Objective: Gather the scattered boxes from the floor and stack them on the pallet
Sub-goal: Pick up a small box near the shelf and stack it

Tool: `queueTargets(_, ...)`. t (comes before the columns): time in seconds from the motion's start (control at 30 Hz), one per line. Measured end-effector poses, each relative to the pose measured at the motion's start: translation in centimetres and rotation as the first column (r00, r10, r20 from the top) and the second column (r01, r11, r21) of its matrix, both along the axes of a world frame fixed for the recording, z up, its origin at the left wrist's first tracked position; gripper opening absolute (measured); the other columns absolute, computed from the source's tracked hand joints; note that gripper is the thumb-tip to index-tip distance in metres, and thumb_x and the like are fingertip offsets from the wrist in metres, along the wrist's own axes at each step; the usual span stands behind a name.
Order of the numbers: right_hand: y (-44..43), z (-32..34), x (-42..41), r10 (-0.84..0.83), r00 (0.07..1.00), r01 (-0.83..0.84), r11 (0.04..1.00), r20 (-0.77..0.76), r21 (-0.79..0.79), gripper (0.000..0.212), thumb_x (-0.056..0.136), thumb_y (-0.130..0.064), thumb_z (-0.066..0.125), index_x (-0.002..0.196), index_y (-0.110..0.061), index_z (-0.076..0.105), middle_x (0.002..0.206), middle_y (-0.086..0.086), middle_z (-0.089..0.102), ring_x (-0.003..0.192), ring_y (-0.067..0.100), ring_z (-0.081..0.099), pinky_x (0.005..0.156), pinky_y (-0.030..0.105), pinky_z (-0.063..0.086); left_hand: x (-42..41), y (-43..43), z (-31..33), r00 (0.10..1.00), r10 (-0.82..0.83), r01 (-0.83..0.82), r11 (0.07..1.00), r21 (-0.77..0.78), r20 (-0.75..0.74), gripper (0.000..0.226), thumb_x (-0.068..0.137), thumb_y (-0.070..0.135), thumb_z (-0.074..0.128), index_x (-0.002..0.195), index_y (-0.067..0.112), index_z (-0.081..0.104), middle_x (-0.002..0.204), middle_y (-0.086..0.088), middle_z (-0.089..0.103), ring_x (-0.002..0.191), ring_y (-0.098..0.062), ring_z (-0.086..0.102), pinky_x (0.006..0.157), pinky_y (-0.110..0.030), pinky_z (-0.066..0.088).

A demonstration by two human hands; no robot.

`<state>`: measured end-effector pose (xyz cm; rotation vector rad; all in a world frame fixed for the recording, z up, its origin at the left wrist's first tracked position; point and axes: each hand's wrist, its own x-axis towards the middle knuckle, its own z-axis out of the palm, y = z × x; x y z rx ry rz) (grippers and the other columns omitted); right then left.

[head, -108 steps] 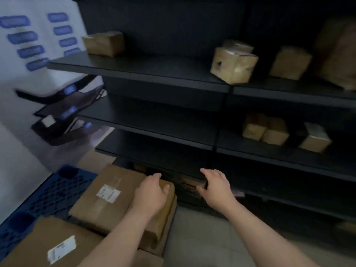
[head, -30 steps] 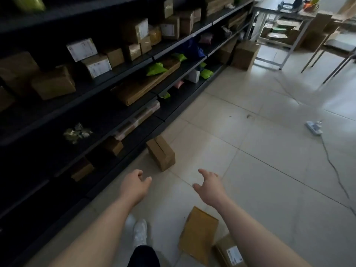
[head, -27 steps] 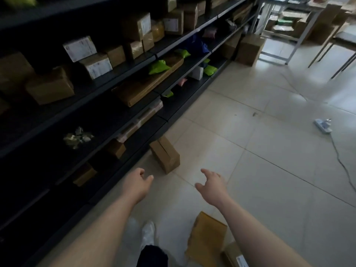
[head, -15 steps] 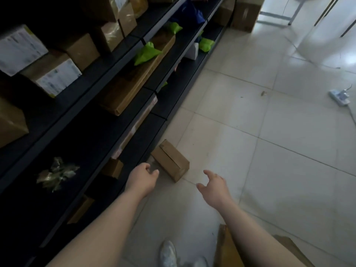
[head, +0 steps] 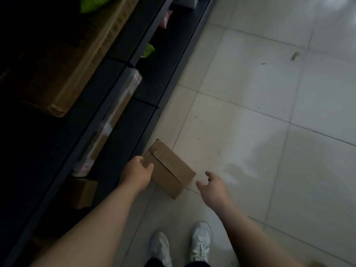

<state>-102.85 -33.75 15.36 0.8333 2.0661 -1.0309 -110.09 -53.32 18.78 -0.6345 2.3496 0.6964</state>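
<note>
Box (head: 170, 170) on floor (head: 250, 122) beside shelf (head: 134, 120), left hand (head: 137, 175) against its end, grip unclear, right hand (head: 212, 186) spread open beside it

Single head-worn wide-angle view, tilted steeply down onto the tiled floor (head: 250, 97), close above left hand (head: 137, 173) and right hand (head: 212, 186) near centre; shoes (head: 201, 241) at the bottom edge, dark shelf (head: 48, 155) along the left.

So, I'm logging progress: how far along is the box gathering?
Done: cannot tell; the pallet is out of view. In hand: a cardboard box lies on the floor beside the shelf; the left hand is at its end, the right hand open and apart. Left: lifting and stacking it.
</note>
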Motion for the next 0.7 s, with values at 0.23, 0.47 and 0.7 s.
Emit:
queueTargets(0.23, -1.7, -11.8, -3.1, -0.115, 0.990, 0.117, 0.993, 0.079, -0.031, 0.056, 0.095, -0.030, 0.054, 0.143, -0.006, 0.037, 0.141, 0.016, 0.049, 0.129, 0.032, 0.046, 0.105, 0.038, 0.040, -6.2, -0.3, -12.5, 0.996, -0.079, 0.081, 0.996, -0.044, 0.051, 0.049, 0.095, 0.029, 0.054, 0.138, 0.008, 0.042, 0.136, -0.012, 0.049, 0.121, -0.031, 0.050, 0.087, -0.031, 0.040)
queueTargets(0.47, -2.6, -20.6, -4.7, -0.252, 0.956, 0.260, 0.965, 0.150, -0.031, 0.062, 0.098, -0.034, 0.047, 0.149, -0.005, 0.025, 0.151, 0.014, 0.037, 0.137, 0.031, 0.037, 0.108, 0.034, 0.032, -10.2, -1.2, -23.0, 0.978, -0.170, 0.180, 0.981, -0.079, 0.119, 0.068, 0.096, 0.040, 0.049, 0.152, 0.017, 0.016, 0.155, -0.011, 0.026, 0.138, -0.033, 0.032, 0.108, -0.044, 0.033)
queueTargets(0.7, -3.6, -23.5, -5.0, -0.347, 0.924, 0.363, 0.929, 0.163, -0.077, 0.041, 0.095, -0.040, 0.046, 0.107, -0.003, 0.058, 0.108, 0.018, 0.062, 0.099, 0.033, 0.058, 0.088, 0.045, 0.050, -10.3, -1.5, -26.4, 0.983, -0.112, 0.111, 0.994, 0.016, 0.143, 0.058, 0.096, 0.046, 0.043, 0.146, 0.018, 0.031, 0.143, -0.010, 0.044, 0.128, -0.033, 0.045, 0.105, -0.044, 0.038)
